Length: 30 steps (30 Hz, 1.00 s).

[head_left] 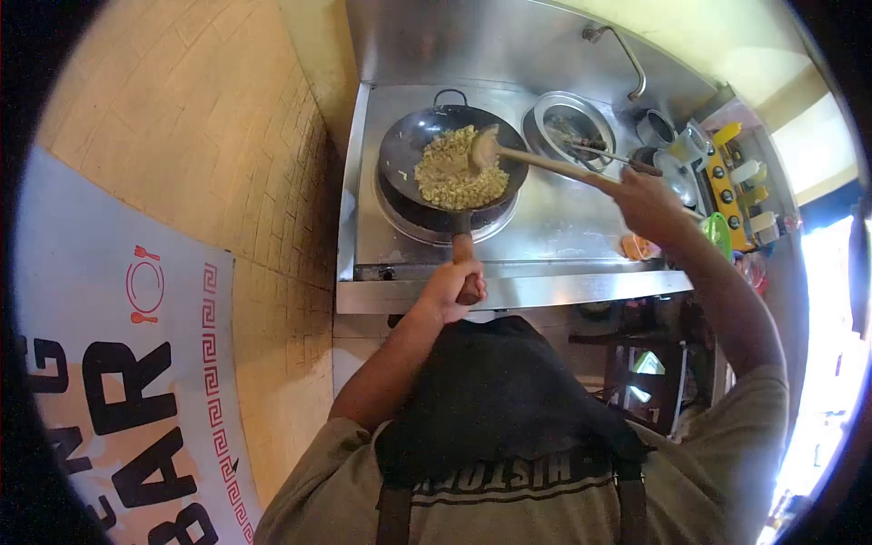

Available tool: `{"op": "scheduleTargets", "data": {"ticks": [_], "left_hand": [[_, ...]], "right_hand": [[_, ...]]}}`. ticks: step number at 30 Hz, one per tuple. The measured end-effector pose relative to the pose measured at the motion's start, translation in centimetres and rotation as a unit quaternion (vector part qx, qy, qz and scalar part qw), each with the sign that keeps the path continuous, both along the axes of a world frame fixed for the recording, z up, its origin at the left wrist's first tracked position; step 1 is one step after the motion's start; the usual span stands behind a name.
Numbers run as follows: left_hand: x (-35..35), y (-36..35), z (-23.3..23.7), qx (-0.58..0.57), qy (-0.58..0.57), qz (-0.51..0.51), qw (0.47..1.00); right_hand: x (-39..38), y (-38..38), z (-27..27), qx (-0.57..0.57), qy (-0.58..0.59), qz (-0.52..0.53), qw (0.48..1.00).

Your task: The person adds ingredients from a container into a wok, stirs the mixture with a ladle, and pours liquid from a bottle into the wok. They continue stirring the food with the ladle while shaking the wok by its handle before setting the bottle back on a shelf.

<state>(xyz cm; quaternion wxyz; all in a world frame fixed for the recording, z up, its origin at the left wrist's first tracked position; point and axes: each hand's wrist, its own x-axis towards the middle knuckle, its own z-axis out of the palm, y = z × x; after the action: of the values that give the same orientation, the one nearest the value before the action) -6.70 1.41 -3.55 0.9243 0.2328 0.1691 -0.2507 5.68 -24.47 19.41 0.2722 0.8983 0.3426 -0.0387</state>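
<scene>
And here's the left hand point(454, 289), fingers closed firmly around the wok's wooden handle point(465, 259). The wok point(404, 150) lies straight ahead of that hand, sitting on the round burner point(395, 221), with chopped, pale greenish-brown food point(463, 186) gathered inside. The left forearm comes up from the lower left, leaning inward to meet the handle.

Across to the ladle point(556, 165) now: its head is down in the food, ahead and slightly right of the left hand, and its long shaft slants rightward out over the rim. The right hand point(647, 202) has that shaft gripped, farther forward than the left and well to its right. The right arm reaches in from the right side, elbow out wide, forearm slanting forward and inward.

Just left of the right hand and ahead of it, there's a round metal pan point(542, 113) with tools across it. Right of the hand, a green basket point(717, 234) sits near the forearm.
</scene>
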Motion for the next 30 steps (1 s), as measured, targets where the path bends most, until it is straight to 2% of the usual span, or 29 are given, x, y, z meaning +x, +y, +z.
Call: {"op": "scheduleTargets", "data": {"ticks": [4, 5, 7, 9, 12, 15, 17, 18, 21, 25, 26, 29, 30], "left_hand": [[-0.2, -0.3, 0.0, 0.042, 0.026, 0.022, 0.999], [-0.2, -0.3, -0.5, 0.028, 0.023, 0.025, 0.999], [-0.5, -0.5, -1.7, 0.022, 0.011, 0.013, 1.0], [-0.2, 0.1, -3.2, 0.038, -0.015, -0.002, 0.999], [-0.5, 0.8, -4.8, 0.033, -0.014, 0.01, 0.999], [-0.4, 0.0, -4.4, 0.053, -0.017, 0.04, 0.998], [-0.4, 0.2, -5.4, 0.065, -0.024, 0.029, 0.997], [-0.5, 0.5, -5.8, 0.071, -0.027, 0.024, 0.997], [-0.4, 0.5, -6.4, 0.063, -0.028, 0.038, 0.997], [0.1, 0.7, -6.2, 0.077, -0.009, 0.028, 0.997], [-0.3, 0.6, -6.0, 0.082, -0.007, 0.038, 0.996], [0.5, 0.8, -7.4, 0.096, -0.019, 0.038, 0.994], [-0.1, 0.4, -8.1, 0.101, -0.017, 0.023, 0.994]], "right_hand": [[-1.2, -0.6, 1.8, -0.045, 0.034, -0.008, 0.998], [-1.0, -0.2, 0.1, -0.018, 0.057, -0.031, 0.998], [-0.3, 0.2, -6.6, 0.036, 0.099, -0.082, 0.991], [2.2, 0.6, -11.0, 0.157, 0.147, -0.162, 0.963], [4.2, -0.8, -17.8, 0.414, 0.118, -0.067, 0.9], [4.3, 4.5, -20.8, 0.404, 0.149, -0.264, 0.863], [2.2, 6.9, -16.9, 0.464, 0.316, -0.376, 0.737], [1.3, 7.6, -15.4, 0.483, 0.393, -0.423, 0.658], [-1.0, 6.0, -15.3, 0.45, 0.349, -0.341, 0.748], [0.4, 7.4, -15.4, 0.527, 0.43, -0.38, 0.627], [0.2, 6.2, -14.1, 0.516, 0.437, -0.357, 0.645], [-1.0, 3.6, -13.1, 0.463, 0.429, -0.398, 0.665], [-1.3, 4.5, -14.5, 0.394, 0.359, -0.372, 0.76]]}}
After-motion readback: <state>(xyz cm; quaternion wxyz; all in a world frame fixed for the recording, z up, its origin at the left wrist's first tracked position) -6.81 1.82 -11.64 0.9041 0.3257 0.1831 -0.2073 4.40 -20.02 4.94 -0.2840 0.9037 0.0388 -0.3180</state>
